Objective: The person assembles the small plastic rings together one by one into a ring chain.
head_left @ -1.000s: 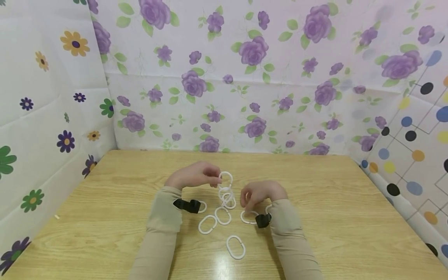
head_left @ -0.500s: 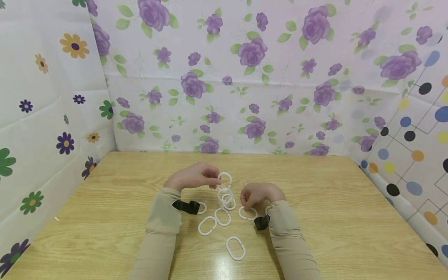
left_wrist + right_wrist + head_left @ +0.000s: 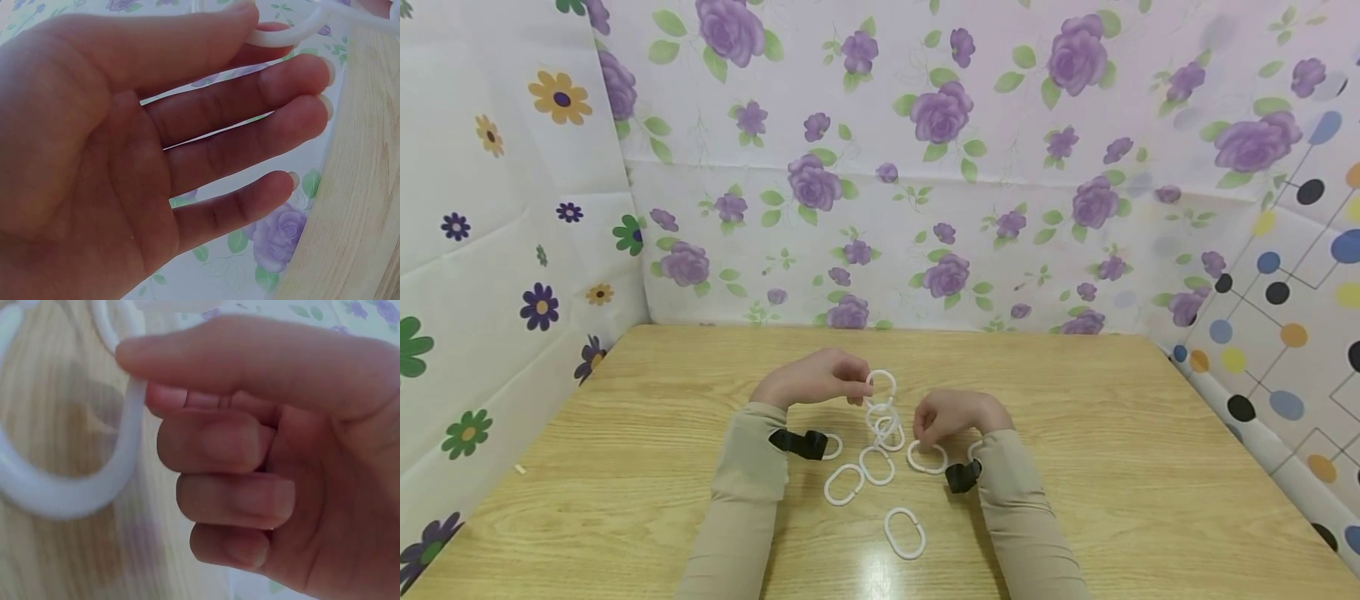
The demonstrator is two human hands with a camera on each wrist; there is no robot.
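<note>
My left hand [image 3: 820, 377] pinches the top white plastic ring [image 3: 882, 385] of a short chain of linked rings [image 3: 886, 423] that hangs down to the wooden table [image 3: 1075, 417]. In the left wrist view the thumb and forefinger hold that ring [image 3: 294, 28] while the other fingers [image 3: 250, 144] stay straight. My right hand [image 3: 951, 417] pinches a single white ring [image 3: 927, 458] just right of the chain. In the right wrist view the thumb and curled forefinger grip this ring [image 3: 94, 481] close above the table.
Loose white rings lie on the table: one [image 3: 844, 483] and another [image 3: 877, 464] below the chain, one [image 3: 904, 531] nearer to me. Black wrist straps [image 3: 805, 443] sit on both beige sleeves. Flowered sheets [image 3: 925, 167] wall the table at back and sides.
My right hand has shifted slightly left with its ring, closer to the chain. The left hand and chain have stayed in place.
</note>
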